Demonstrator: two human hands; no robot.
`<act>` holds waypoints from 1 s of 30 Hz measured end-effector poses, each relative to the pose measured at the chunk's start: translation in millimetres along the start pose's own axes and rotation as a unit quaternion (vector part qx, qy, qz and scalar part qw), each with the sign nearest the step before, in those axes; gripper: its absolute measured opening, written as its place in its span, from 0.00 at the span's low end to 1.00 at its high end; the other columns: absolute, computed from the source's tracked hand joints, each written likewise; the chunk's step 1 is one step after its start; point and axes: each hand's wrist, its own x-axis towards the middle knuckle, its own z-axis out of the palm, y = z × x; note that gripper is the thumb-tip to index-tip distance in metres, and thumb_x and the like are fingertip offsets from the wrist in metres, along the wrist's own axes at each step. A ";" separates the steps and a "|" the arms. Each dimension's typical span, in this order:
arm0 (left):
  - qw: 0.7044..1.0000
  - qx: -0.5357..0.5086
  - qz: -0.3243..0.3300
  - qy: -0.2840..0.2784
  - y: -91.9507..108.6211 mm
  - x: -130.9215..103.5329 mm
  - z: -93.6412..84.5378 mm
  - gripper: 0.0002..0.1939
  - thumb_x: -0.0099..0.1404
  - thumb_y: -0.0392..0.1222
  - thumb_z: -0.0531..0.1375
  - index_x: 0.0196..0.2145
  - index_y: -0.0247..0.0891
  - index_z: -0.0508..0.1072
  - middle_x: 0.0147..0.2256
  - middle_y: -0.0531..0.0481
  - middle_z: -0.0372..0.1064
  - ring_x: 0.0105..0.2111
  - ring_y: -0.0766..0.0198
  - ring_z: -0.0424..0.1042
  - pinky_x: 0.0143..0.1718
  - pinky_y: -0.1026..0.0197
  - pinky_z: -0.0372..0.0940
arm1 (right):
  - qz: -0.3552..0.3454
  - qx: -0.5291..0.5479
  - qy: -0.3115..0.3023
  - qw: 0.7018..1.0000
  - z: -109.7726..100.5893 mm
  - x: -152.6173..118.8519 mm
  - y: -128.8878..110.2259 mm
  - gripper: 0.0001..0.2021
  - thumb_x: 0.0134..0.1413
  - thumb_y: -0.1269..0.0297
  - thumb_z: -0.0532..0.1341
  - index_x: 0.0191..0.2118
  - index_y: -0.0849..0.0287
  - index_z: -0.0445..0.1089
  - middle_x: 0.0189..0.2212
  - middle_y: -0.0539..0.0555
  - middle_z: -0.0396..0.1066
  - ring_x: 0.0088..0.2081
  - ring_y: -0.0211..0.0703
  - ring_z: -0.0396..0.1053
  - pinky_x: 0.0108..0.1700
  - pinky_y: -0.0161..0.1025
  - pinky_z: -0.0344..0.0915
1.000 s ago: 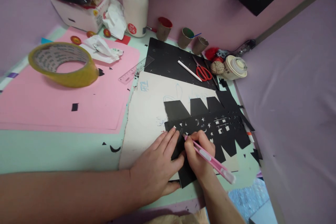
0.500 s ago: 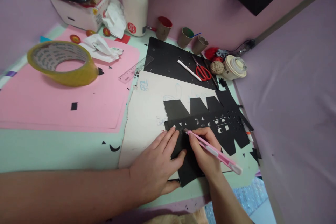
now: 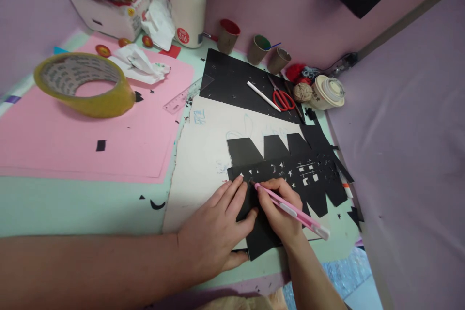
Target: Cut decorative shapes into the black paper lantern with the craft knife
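My right hand [image 3: 282, 208] grips a pink craft knife [image 3: 296, 212] like a pen, its tip on a black paper cutout [image 3: 269, 150]. Trapezoid tabs line the cutout's edges, and small stars, a moon and window squares are cut through it. My left hand [image 3: 218, 225] lies flat with fingers stretched over the cutout's left part, just left of the blade. Beneath the paper is a white board [image 3: 196, 155] with blue pen marks. The part of the cutout under my hands is hidden.
Yellow tape roll [image 3: 119, 101] and crumpled tissue [image 3: 141, 65] lie on pink paper [image 3: 54, 135] at left. A clear ruler [image 3: 185, 94], black sheet [image 3: 225, 77], white pen [image 3: 263, 97] and red-handled scissors [image 3: 283, 100] lie beyond. A bottle [image 3: 188, 9] and paper cups [image 3: 228, 38] stand behind.
The craft knife's tip and my right hand have shifted slightly left along the black paper. My left hand stays in place.
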 end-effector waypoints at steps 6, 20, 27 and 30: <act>1.000 0.006 0.002 -0.001 0.4 1.3 -2.3 0.37 0.60 0.60 0.63 0.59 0.33 0.64 0.64 0.18 0.49 0.66 0.31 0.43 0.63 0.35 0.49 | -0.017 0.026 -0.005 0.999 1.4 0.8 -1.6 0.04 0.56 0.71 0.64 0.33 0.56 0.71 0.29 0.49 0.75 0.28 0.38 0.72 0.31 0.34 0.68; 1.000 0.026 0.005 0.000 0.8 2.6 -2.5 0.39 0.58 0.61 0.64 0.58 0.32 0.64 0.63 0.17 0.51 0.66 0.30 0.46 0.63 0.37 0.50 | -0.126 -0.040 -0.066 0.989 -5.0 -0.1 -0.8 0.06 0.58 0.76 0.61 0.35 0.56 0.66 0.29 0.49 0.71 0.29 0.35 0.68 0.32 0.33 0.65; 1.000 0.027 0.004 -0.001 0.4 2.2 -4.2 0.38 0.59 0.61 0.63 0.58 0.32 0.64 0.63 0.19 0.51 0.66 0.31 0.46 0.63 0.37 0.50 | -0.135 -0.047 -0.072 0.987 -5.9 -2.0 2.4 0.06 0.59 0.74 0.60 0.36 0.56 0.67 0.29 0.49 0.71 0.29 0.36 0.69 0.32 0.33 0.66; 1.000 0.026 0.003 -0.003 0.4 1.6 -3.1 0.38 0.59 0.61 0.63 0.58 0.32 0.64 0.63 0.20 0.52 0.66 0.31 0.46 0.63 0.37 0.51 | -0.138 -0.050 -0.072 0.987 -5.3 -2.0 2.9 0.05 0.59 0.74 0.60 0.37 0.55 0.67 0.29 0.49 0.71 0.29 0.36 0.70 0.31 0.33 0.67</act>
